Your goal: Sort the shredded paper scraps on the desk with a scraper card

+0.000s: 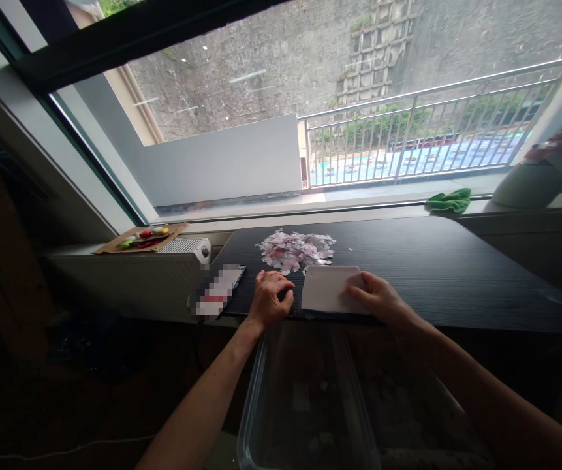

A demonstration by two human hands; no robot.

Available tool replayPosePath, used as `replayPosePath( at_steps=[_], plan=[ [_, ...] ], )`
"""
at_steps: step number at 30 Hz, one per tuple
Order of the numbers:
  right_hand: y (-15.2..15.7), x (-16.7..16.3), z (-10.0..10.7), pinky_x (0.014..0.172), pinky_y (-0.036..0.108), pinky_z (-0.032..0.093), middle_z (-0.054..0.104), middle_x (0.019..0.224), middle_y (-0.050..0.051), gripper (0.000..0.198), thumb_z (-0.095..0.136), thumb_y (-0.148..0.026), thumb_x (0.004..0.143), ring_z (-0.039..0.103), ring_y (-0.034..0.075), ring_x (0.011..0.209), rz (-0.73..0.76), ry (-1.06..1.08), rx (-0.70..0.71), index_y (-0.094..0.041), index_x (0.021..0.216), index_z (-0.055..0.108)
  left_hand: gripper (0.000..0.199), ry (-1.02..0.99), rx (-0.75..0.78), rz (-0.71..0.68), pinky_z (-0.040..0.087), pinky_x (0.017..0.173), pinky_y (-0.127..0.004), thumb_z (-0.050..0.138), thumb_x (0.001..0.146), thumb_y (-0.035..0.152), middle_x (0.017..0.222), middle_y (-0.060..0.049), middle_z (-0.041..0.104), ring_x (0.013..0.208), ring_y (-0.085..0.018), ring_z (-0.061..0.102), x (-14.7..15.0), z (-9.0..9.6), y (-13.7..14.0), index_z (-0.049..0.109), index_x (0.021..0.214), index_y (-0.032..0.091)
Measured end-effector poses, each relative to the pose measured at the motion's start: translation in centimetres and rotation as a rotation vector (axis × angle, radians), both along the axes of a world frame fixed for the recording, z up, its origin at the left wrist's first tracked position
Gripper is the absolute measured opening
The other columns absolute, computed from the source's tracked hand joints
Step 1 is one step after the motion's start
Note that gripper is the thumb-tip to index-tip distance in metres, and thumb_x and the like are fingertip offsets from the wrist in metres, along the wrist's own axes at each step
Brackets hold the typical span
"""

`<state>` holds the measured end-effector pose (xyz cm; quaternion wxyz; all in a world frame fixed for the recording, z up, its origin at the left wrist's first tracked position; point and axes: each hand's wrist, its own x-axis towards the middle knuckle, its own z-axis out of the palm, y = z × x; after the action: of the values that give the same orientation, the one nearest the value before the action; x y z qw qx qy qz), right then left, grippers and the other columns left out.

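Note:
My right hand [378, 297] grips the right side of a flat white rectangular board [327, 290], thumb on top. The board has a small hole near one corner and lies at the front edge of the dark table [422, 261]. My left hand [271, 297] is beside the board's left side, with fingers curled and the thumb bent toward the index finger. What it holds, if anything, is hidden. Just beyond both hands lies a heap of small white and pinkish paper scraps [296, 249]. Below the table edge, between my forearms, stands a clear plastic bin [249, 431] with a few pale scraps inside.
Left on the table is a phone [218, 290] with a blurred-out screen. A radiator [183, 251] stands left of the table, with brown cardboard [109, 247] and small colourful items on it. A green cloth [450, 200] and a pale pot [525, 185] are by the window.

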<state>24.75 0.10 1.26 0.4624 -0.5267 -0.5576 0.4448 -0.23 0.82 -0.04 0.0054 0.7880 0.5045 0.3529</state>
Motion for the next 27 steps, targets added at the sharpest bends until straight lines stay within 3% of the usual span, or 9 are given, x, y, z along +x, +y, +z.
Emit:
replayPosePath(
  at_steps=[6, 12, 27],
  plan=[
    [-0.7, 0.3, 0.3, 0.064, 0.03, 0.053, 0.069, 0.075, 0.002, 0.028, 0.071, -0.037, 0.059, 0.064, 0.019, 0.071, 0.085, 0.034, -0.035, -0.019, 0.078, 0.063, 0.014, -0.005, -0.004, -0.002, 0.027, 0.11, -0.052, 0.057, 0.075, 0.019, 0.086, -0.002, 0.069, 0.102, -0.024, 0.06, 0.0, 0.0, 0.0, 0.069, 0.08, 0.022],
    [-1.4, 1.1, 0.1, 0.065, 0.031, 0.053, 0.07, 0.082, 0.003, 0.029, 0.07, -0.038, 0.061, 0.064, 0.02, 0.075, -0.001, 0.029, -0.026, -0.02, 0.083, 0.064, 0.013, -0.003, 0.001, -0.003, 0.028, 0.109, -0.052, 0.057, 0.075, 0.019, 0.086, -0.003, 0.069, 0.1, -0.023, 0.06, 0.0, 0.2, -0.1, 0.069, 0.079, 0.022],
    [-1.0, 0.2, -0.2, 0.064, 0.03, 0.053, 0.068, 0.079, 0.002, 0.024, 0.067, -0.037, 0.066, 0.063, 0.02, 0.074, 0.062, -0.022, 0.036, -0.02, 0.082, 0.062, 0.014, 0.011, -0.005, 0.0, 0.027, 0.11, -0.052, 0.056, 0.075, 0.02, 0.086, -0.003, 0.07, 0.102, -0.024, 0.06, 0.0, 0.3, -0.1, 0.069, 0.08, 0.023]
  ],
)
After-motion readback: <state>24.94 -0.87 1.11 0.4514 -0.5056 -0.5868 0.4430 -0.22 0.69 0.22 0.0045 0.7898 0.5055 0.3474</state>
